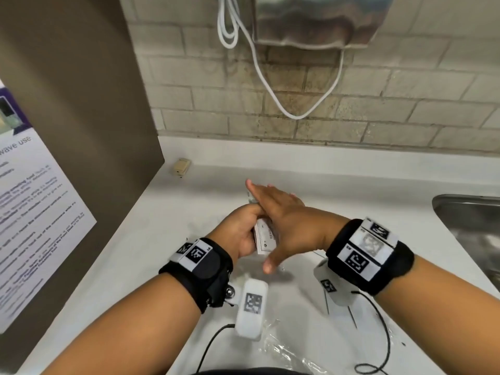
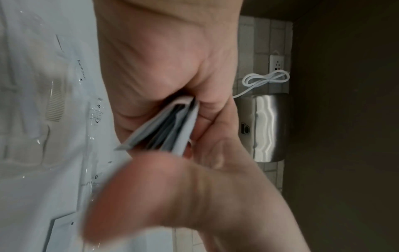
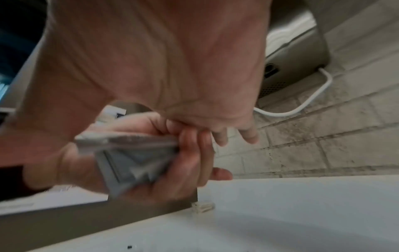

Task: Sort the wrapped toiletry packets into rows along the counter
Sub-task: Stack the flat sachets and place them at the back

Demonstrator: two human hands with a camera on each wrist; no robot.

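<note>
My left hand (image 1: 242,232) grips a small stack of white wrapped packets (image 1: 265,237) edge-up above the counter (image 1: 189,212). My right hand (image 1: 280,212) lies across the stack's top with fingers straight and the thumb pointing down. The left wrist view shows the stack (image 2: 164,126) fanned between palm and fingers. In the right wrist view the left hand's fingers (image 3: 190,153) curl round the packets (image 3: 134,162). Clear-wrapped packets (image 1: 286,350) lie on the counter near me, among them a comb packet (image 2: 55,105) and a toothpaste packet (image 2: 81,69).
A steel sink (image 1: 470,226) is set into the counter at the right. A brown panel with a printed notice (image 1: 40,212) walls off the left. A small beige block (image 1: 180,166) sits at the back corner. A white cable (image 1: 270,90) hangs from a steel dispenser (image 1: 311,20).
</note>
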